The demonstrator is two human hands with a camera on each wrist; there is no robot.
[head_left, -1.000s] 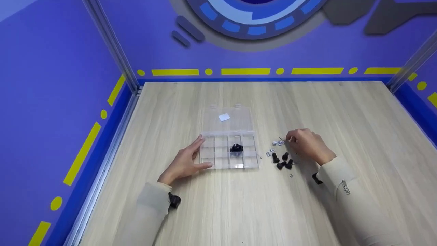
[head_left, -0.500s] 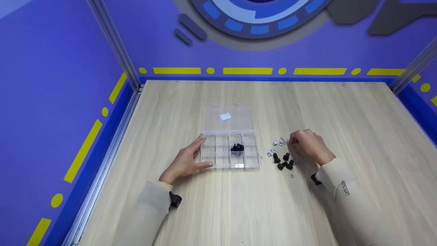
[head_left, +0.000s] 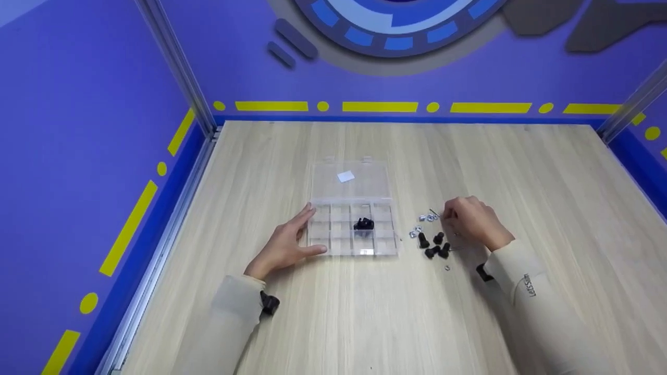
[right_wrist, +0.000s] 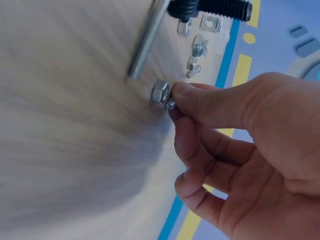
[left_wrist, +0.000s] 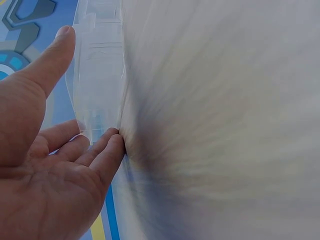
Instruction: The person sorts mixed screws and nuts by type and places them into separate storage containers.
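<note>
My left hand (head_left: 285, 241) spans the left side of a clear compartment box (head_left: 320, 245) with its lid (head_left: 323, 182) laid back. In the left wrist view its fairly straight fingers touch the box wall (left_wrist: 100, 75), and the thumb stretches along the near edge. Black plastic parts (head_left: 364, 224) lie in one compartment. My right hand (head_left: 477, 221), right of the loose hardware, pinches a small silver metal piece (right_wrist: 170, 104) between thumb and forefinger; the fingertips hide most of it. A hex nut (right_wrist: 160, 92) is right beside those fingertips.
Several black bolts (head_left: 432, 252) and silver nuts (head_left: 422, 217) are scattered between the box and my right hand. One small nut (head_left: 447, 268) lies nearer me. A metal rod (right_wrist: 147, 42) shows in the right wrist view. Blue walls (head_left: 78, 130) border the wooden table (head_left: 333, 323).
The head view shifts slightly, so everything appears a little displaced. My left hand stays at the box, and my right hand keeps its place by the hardware with fingers bent.
</note>
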